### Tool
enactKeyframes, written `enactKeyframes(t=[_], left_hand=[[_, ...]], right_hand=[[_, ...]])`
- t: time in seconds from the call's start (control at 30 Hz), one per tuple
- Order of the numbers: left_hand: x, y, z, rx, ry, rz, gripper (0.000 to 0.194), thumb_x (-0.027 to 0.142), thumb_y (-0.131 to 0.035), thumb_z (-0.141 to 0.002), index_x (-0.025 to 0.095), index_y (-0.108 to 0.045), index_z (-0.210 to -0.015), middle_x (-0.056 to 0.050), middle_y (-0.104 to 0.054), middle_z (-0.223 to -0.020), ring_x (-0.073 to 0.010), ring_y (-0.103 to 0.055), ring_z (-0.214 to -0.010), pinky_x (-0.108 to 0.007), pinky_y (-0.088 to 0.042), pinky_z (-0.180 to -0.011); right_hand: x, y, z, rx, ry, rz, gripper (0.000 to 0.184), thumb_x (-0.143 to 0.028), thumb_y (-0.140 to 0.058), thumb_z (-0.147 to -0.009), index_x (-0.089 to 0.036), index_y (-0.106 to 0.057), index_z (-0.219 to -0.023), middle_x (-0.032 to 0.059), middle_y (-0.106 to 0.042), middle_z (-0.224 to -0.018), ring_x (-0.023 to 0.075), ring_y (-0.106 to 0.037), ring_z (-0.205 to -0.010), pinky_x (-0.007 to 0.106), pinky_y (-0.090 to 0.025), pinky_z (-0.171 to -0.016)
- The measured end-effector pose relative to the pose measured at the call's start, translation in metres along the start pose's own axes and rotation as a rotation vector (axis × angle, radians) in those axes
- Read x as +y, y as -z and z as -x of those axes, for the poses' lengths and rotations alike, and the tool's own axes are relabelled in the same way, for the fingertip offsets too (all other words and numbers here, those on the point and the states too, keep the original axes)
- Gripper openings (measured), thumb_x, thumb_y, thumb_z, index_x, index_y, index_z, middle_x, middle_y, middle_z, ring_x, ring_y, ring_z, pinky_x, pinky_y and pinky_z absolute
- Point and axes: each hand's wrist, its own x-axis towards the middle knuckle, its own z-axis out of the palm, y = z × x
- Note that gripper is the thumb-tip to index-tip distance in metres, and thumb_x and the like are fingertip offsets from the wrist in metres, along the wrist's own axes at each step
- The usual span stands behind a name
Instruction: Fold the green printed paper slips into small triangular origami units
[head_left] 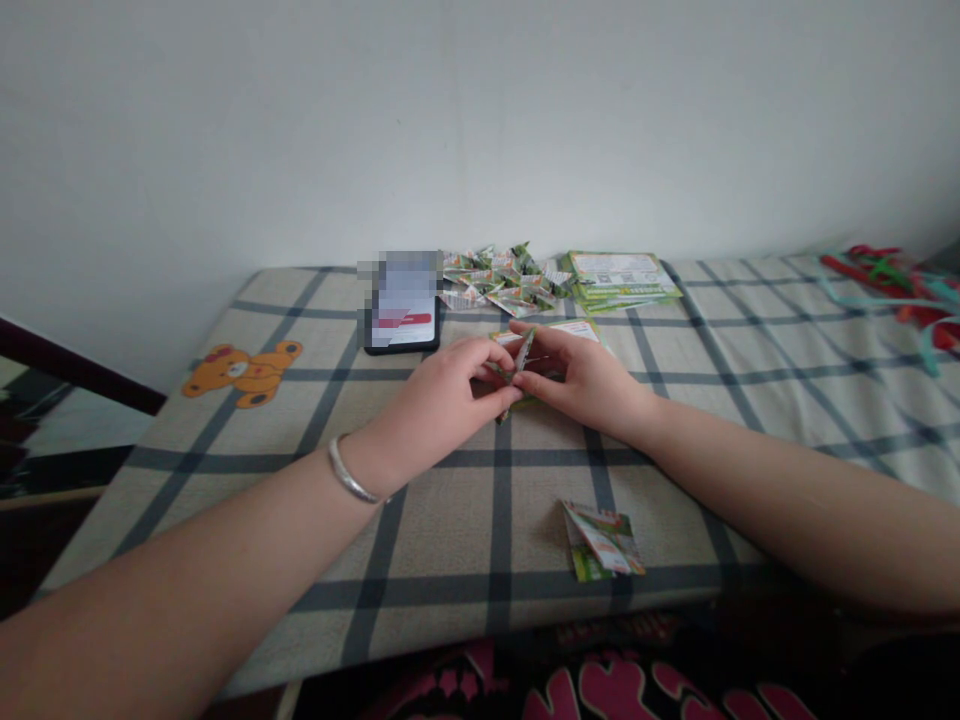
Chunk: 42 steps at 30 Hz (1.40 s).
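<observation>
Between my two hands is a small folded piece of printed paper, pinched from both sides. My left hand, with a silver bangle at the wrist, grips its lower left part with thumb and fingers. From the right, my right hand holds it between thumb and fingertips. Partly covered by my hands, a flat printed sheet lies beneath. Closer to me, another folded paper piece rests on the checked tablecloth, its flap slightly raised.
Against the wall sits a heap of folded paper pieces, beside a stack of green-edged printed sheets. A phone lies left of the heap. A bear cutout is at the left; red and teal ribbons lie far right.
</observation>
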Motion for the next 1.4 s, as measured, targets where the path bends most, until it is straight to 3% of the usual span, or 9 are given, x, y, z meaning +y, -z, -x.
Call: enactKeyframes(t=[0.33, 0.57, 0.77, 1.03, 1.2, 1.4], left_hand=[[-0.0006, -0.0025, -0.0001, 0.005, 0.034, 0.090, 0.025, 0.015, -0.067, -0.080, 0.019, -0.054, -0.101, -0.003, -0.065, -0.101, -0.0139, -0.069, -0.084, -0.029, -0.059, -0.073], [-0.0027, -0.0041, 0.0001, 0.005, 0.025, 0.157, 0.030, 0.015, -0.064, -0.081, 0.020, -0.051, -0.108, -0.004, -0.063, -0.107, -0.0120, -0.067, -0.083, -0.026, -0.059, -0.070], [0.0016, -0.0061, 0.0016, 0.035, 0.004, 0.107, 0.037, 0.009, -0.063, -0.081, 0.020, -0.050, -0.114, -0.004, -0.063, -0.105, -0.0143, -0.066, -0.092, -0.030, -0.059, -0.081], [-0.0045, -0.0076, 0.0028, 0.026, 0.047, 0.173, 0.056, 0.009, -0.065, -0.080, 0.025, -0.042, -0.128, -0.001, -0.059, -0.102, -0.0109, -0.067, -0.082, -0.024, -0.059, -0.072], [0.0004, -0.0070, 0.0015, 0.012, 0.041, 0.176, 0.054, 0.005, -0.065, -0.078, 0.023, -0.046, -0.125, -0.001, -0.059, -0.102, -0.0105, -0.066, -0.081, -0.022, -0.059, -0.070], [0.0005, -0.0085, 0.0003, 0.048, 0.011, 0.160, 0.050, 0.004, -0.068, -0.076, 0.021, -0.050, -0.120, -0.001, -0.060, -0.100, -0.0111, -0.066, -0.084, -0.023, -0.058, -0.072]], right_hand=[[-0.0017, 0.0017, 0.0008, -0.004, 0.022, 0.152, 0.044, -0.024, -0.058, -0.088, -0.018, -0.052, -0.131, 0.0069, -0.070, -0.106, 0.0193, -0.069, -0.094, 0.039, -0.057, -0.087], [0.0031, -0.0003, 0.0021, -0.007, 0.042, 0.114, 0.055, -0.020, -0.055, -0.088, -0.023, -0.040, -0.141, 0.0068, -0.067, -0.113, 0.0193, -0.066, -0.103, 0.042, -0.053, -0.097], [0.0014, -0.0013, 0.0022, -0.025, -0.006, 0.059, 0.056, -0.018, -0.055, -0.086, -0.020, -0.042, -0.141, 0.0096, -0.064, -0.123, 0.0208, -0.064, -0.110, 0.043, -0.050, -0.101], [0.0032, -0.0016, -0.0004, -0.067, 0.038, -0.020, 0.057, -0.014, -0.053, -0.084, -0.024, -0.045, -0.140, 0.0075, -0.061, -0.132, 0.0196, -0.059, -0.120, 0.043, -0.045, -0.107], [0.0037, -0.0015, -0.0018, -0.065, 0.009, 0.029, 0.054, -0.011, -0.052, -0.082, -0.019, -0.050, -0.136, 0.0093, -0.064, -0.124, 0.0220, -0.061, -0.111, 0.044, -0.048, -0.100], [0.0025, -0.0010, -0.0020, -0.068, -0.007, 0.037, 0.055, -0.011, -0.053, -0.081, -0.023, -0.051, -0.135, 0.0068, -0.064, -0.122, 0.0219, -0.059, -0.111, 0.043, -0.048, -0.099]])
